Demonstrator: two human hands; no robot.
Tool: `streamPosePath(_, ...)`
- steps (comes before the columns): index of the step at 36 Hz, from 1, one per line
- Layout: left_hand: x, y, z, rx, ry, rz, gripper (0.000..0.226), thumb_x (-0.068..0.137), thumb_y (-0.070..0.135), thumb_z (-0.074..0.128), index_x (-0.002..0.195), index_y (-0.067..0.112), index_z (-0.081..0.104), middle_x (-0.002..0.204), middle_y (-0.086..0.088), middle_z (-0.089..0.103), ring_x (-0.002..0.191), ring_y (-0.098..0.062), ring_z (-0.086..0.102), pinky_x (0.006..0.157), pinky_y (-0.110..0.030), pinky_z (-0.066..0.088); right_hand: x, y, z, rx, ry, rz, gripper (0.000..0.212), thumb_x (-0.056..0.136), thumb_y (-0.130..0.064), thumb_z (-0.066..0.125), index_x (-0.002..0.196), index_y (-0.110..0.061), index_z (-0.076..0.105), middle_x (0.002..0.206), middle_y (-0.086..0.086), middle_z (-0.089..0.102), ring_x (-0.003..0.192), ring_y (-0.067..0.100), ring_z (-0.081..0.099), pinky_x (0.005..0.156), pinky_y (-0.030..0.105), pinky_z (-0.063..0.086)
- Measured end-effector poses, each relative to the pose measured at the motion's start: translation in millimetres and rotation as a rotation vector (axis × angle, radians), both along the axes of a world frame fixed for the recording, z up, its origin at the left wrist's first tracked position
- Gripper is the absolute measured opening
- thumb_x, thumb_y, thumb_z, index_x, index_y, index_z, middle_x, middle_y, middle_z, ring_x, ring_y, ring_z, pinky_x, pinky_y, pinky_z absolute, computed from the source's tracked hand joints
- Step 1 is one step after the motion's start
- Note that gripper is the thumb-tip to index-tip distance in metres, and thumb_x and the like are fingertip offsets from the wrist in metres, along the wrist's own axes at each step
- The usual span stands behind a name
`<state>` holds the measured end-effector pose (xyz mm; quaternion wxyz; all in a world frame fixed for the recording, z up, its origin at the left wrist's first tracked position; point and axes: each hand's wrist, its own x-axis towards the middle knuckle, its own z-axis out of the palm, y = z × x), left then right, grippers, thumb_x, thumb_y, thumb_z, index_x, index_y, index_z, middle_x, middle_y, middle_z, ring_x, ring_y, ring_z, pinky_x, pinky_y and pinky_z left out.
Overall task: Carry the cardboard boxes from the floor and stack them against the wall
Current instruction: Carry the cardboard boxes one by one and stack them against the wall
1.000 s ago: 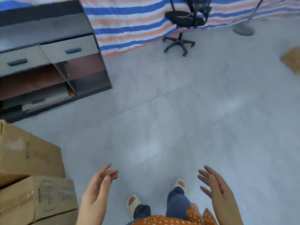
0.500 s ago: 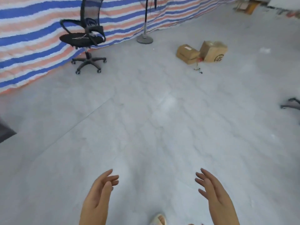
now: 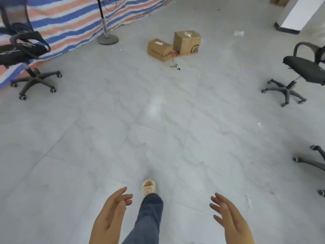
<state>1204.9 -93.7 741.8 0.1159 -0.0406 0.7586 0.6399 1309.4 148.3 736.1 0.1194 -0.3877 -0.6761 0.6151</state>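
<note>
Two cardboard boxes stand side by side on the grey floor far ahead: a low flat box [image 3: 159, 49] on the left and a taller box [image 3: 187, 42] with a dark logo on the right. My left hand [image 3: 110, 217] and my right hand [image 3: 228, 221] hover at the bottom of the view, palms facing each other, fingers relaxed and holding nothing. Both hands are far from the boxes. One leg in jeans with a light slipper [image 3: 148, 188] steps forward between them.
A black office chair [image 3: 26, 55] stands at the left before a striped tarp [image 3: 70, 18]. A fan stand base [image 3: 108, 39] sits near the tarp. Another chair [image 3: 299, 73] and a chair base [image 3: 314, 162] are at the right. Small items [image 3: 175, 65] lie by the boxes.
The view has swung right, away from the stacked boxes and the cabinet, and moved forward. The two floor boxes now lie ahead and nearer. Both hands stay empty.
</note>
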Motion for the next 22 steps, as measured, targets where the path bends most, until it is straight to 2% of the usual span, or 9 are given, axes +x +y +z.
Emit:
streamPosePath(2,-28,17,-2,-0.013,0.012,-0.02,0.033,0.076,0.028,0.046,0.096,0.045,0.066,0.094,0.01,0.073,0.087,-0.006,0.068,0.088,-0.029,0.049,-25,17,-3,0.01,-0.002,-0.026,0.086,0.045,-0.092,0.058,0.101,-0.028,0.066,0.1,-0.015,0.073,0.089,-0.001,0.068,0.072,0.016,0.055)
streamPosePath(4,-60,34,-4,-0.01,0.022,-0.04,0.033,0.077,0.029,0.045,0.095,0.047,0.065,0.096,0.01,0.073,0.089,-0.006,0.068,0.089,-0.031,0.048,-54,33,-2,-0.032,-0.001,-0.031,0.052,0.071,-0.072,0.062,0.099,-0.028,0.066,0.104,-0.003,0.074,0.088,-0.001,0.068,0.072,0.014,0.054)
streamPosePath(7,-118,61,-2,0.006,0.039,-0.064,0.032,0.078,0.03,0.045,0.096,0.045,0.066,0.098,0.008,0.072,0.092,-0.008,0.068,0.09,-0.031,0.048,-103,61,-6,-0.008,0.031,-0.057,0.07,0.059,-0.083,0.06,0.102,-0.028,0.065,0.102,-0.009,0.073,0.09,-0.001,0.068,0.074,0.013,0.054)
streamPosePath(8,-138,71,0,0.011,0.046,-0.063,0.033,0.078,0.03,0.045,0.099,0.041,0.068,0.098,0.008,0.072,0.092,-0.009,0.068,0.089,-0.03,0.049,-121,70,-5,-0.014,0.042,-0.067,0.054,0.072,-0.072,0.062,0.102,-0.027,0.065,0.102,-0.006,0.074,0.09,0.0,0.068,0.074,0.013,0.054)
streamPosePath(10,-180,91,9,0.031,0.064,-0.066,0.036,0.078,0.029,0.044,0.105,0.029,0.068,0.098,0.008,0.072,0.092,-0.011,0.068,0.088,-0.028,0.05,-158,89,-2,-0.015,0.073,-0.068,0.015,0.096,-0.026,0.05,0.102,-0.026,0.064,0.108,-0.001,0.071,0.092,0.0,0.067,0.076,0.014,0.053)
streamPosePath(11,-200,101,14,0.04,0.076,-0.073,0.037,0.078,0.029,0.044,0.107,0.024,0.066,0.098,0.008,0.072,0.093,-0.011,0.068,0.088,-0.028,0.05,-178,99,-1,0.003,0.078,-0.077,0.023,0.098,-0.015,0.044,0.103,-0.025,0.064,0.109,-0.002,0.07,0.093,0.0,0.066,0.077,0.014,0.053)
streamPosePath(14,-252,126,21,0.037,0.1,-0.101,0.038,0.079,0.028,0.044,0.111,0.02,0.064,0.099,0.007,0.072,0.092,-0.009,0.068,0.091,-0.033,0.047,-229,122,3,0.033,0.095,-0.082,0.027,0.099,-0.012,0.041,0.106,-0.025,0.064,0.102,-0.009,0.072,0.094,0.001,0.067,0.078,0.015,0.053)
streamPosePath(17,-293,147,20,0.017,0.076,-0.133,0.034,0.079,0.03,0.044,0.103,0.034,0.068,0.098,0.008,0.072,0.092,-0.008,0.068,0.092,-0.033,0.046,-269,139,3,0.025,0.097,-0.093,0.026,0.099,-0.014,0.042,0.107,-0.025,0.064,0.101,-0.02,0.07,0.094,0.001,0.067,0.082,0.016,0.053)
streamPosePath(22,-347,182,21,-0.046,0.064,-0.181,0.036,0.077,0.027,0.045,0.092,0.053,0.065,0.097,0.011,0.072,0.09,-0.005,0.068,0.088,-0.029,0.049,-319,173,0,0.02,0.055,-0.121,0.027,0.098,-0.011,0.042,0.102,-0.024,0.066,0.099,-0.02,0.071,0.09,0.001,0.068,0.075,0.013,0.053)
